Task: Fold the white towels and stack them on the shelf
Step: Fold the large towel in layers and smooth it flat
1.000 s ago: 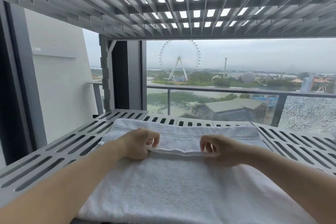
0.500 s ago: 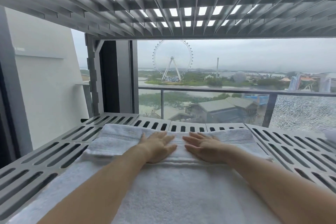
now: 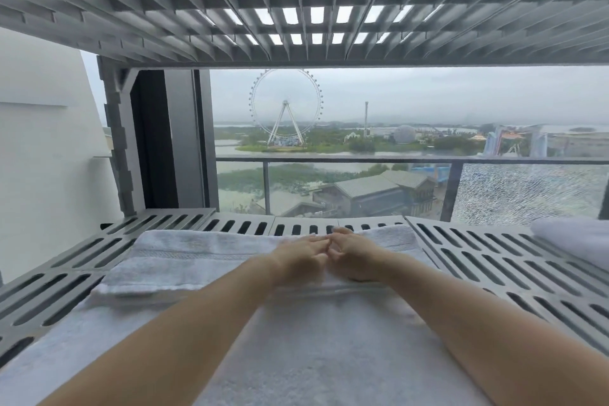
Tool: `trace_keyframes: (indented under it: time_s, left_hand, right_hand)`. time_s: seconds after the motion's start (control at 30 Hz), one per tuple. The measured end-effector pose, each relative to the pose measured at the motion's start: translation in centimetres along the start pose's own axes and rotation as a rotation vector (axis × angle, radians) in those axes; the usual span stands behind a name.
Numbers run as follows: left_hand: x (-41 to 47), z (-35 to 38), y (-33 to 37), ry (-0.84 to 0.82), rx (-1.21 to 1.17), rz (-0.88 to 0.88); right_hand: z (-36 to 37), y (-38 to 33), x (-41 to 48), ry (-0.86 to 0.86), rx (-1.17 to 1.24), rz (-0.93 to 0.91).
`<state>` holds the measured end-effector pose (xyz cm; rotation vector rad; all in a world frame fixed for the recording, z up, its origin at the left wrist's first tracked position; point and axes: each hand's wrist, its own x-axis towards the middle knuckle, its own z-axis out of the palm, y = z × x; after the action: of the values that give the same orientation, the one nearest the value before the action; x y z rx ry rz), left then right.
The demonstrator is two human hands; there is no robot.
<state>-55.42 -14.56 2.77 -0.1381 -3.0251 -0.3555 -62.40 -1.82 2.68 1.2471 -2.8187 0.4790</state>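
While both bare hands rest on the folded white terry towel (image 3: 204, 260) that lies across the grey slotted metal shelf (image 3: 494, 260), the fold is not secured and several faults are possible. The left hand (image 3: 298, 260) and the right hand (image 3: 354, 257) lie side by side near the shelf's far edge, fingertips touching each other; the picture is blurred there, so it cannot be told whether the fingers are pinching cloth or only pressing flat on it. The towel's folded far part sits toward the far-left of the shelf, while its near part spreads flat toward the near edge and runs out of view below. In my judgement the layers may shift out of line if the hands slide without even pressure, since the folded flap's left end already shows uneven edges. The loose near part may drag off the near edge. A second white folded towel (image 3: 573, 237) lies at the shelf's far-right edge, well apart and no obstruction. The slatted grey upper shelf (image 3: 296, 10) hangs close overhead and limits lifting room. Beyond the far edge stands a glass balcony railing (image 3: 362, 161), not in the way.
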Motion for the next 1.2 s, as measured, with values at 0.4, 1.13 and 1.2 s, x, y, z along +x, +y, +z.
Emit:
trace_keyframes:
  time_s: [0.4, 1.13, 1.2]
  left_hand:
    - [0.3, 2.3, -0.5, -0.083, 0.134, -0.086]
    - [-9.8, -2.6, -12.2, 0.002, 0.208, -0.412]
    - [-9.9, -2.7, -12.3, -0.011, 0.209, -0.469]
  right_hand:
    - [-1.1, 5.4, -1.1, -0.114, -0.181, 0.359]
    - [2.1, -0.3, -0.3, -0.195, -0.209, 0.03]
    - [2.0, -0.2, -0.6, -0.198, -0.207, 0.041]
